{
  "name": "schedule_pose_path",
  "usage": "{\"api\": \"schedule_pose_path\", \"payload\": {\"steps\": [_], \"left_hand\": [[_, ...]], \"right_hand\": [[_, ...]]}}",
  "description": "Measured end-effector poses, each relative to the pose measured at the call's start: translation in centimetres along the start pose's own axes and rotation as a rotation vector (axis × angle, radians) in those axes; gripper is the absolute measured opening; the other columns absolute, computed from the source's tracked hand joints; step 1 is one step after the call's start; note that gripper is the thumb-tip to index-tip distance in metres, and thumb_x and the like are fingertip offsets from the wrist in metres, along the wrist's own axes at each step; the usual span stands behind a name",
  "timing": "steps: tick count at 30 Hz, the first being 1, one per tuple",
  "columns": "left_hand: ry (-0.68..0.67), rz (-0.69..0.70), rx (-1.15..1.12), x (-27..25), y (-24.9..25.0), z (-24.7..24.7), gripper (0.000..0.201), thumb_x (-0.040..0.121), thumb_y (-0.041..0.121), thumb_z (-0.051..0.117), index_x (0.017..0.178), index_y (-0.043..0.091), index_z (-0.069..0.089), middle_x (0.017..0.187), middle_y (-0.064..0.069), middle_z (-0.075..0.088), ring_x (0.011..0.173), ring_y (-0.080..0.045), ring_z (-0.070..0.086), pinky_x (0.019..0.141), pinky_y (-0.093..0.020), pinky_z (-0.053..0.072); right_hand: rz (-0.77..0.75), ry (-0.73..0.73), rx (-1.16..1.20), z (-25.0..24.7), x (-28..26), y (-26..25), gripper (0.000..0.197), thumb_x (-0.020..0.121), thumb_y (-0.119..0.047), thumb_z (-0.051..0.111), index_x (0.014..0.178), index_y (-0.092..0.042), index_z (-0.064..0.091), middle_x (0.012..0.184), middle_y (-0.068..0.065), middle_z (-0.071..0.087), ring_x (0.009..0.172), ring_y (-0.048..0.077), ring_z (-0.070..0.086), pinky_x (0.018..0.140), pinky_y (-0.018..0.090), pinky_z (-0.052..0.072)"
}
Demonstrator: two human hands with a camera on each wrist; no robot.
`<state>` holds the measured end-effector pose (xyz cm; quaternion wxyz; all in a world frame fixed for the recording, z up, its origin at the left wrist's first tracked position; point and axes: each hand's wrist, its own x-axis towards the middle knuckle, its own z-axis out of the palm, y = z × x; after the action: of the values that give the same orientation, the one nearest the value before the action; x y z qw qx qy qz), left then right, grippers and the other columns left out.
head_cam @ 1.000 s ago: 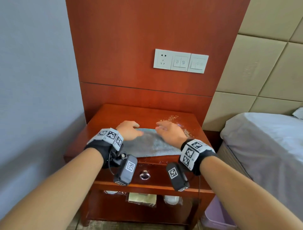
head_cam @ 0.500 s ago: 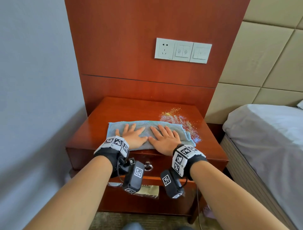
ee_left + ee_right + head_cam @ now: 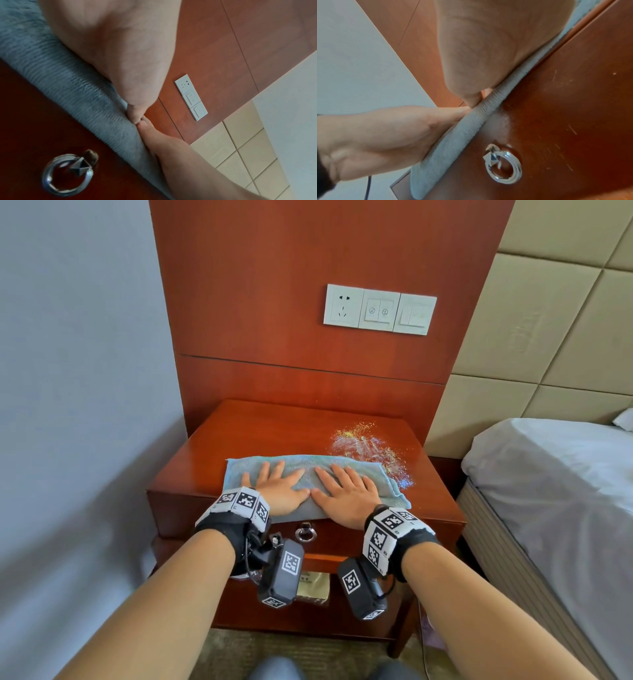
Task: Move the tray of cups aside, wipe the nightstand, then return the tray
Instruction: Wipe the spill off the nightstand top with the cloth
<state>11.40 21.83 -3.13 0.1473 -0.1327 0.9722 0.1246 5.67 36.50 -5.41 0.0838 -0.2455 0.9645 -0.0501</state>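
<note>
A blue-grey cloth lies spread on the red wooden nightstand, its near edge hanging over the front. My left hand and right hand press flat on it side by side, fingers straight, thumbs touching. Glittery specks cover the top just beyond the cloth's right end. In the left wrist view my left hand lies on the cloth. The right wrist view shows my right hand on the cloth. No tray or cups are in view.
A ring pull hangs on the drawer front below the cloth. A gold packet sits on the lower shelf. A socket and switch panel is on the wood wall panel behind. The bed stands close on the right, a grey wall on the left.
Both hands have flattened and drawn the cloth from the middle of the nightstand to its front edge. Over the last half second they have stayed there.
</note>
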Motion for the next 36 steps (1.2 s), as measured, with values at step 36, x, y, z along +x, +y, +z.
{"api": "schedule_pose_path", "payload": {"steps": [36], "left_hand": [[-0.016,0.210,0.259,1.9,9.7,3.2,0.091,0.085,0.058,0.052,0.149,0.046,-0.012,0.162,-0.001,-0.018,0.148,-0.031,-0.018,0.112,-0.066,0.000]], "right_hand": [[0.050,-0.010,-0.019,-1.7,-4.7,9.4,0.099,0.078,-0.074,0.053,0.154,-0.040,0.000,0.164,-0.009,-0.003,0.151,0.014,-0.006,0.120,0.041,-0.003]]}}
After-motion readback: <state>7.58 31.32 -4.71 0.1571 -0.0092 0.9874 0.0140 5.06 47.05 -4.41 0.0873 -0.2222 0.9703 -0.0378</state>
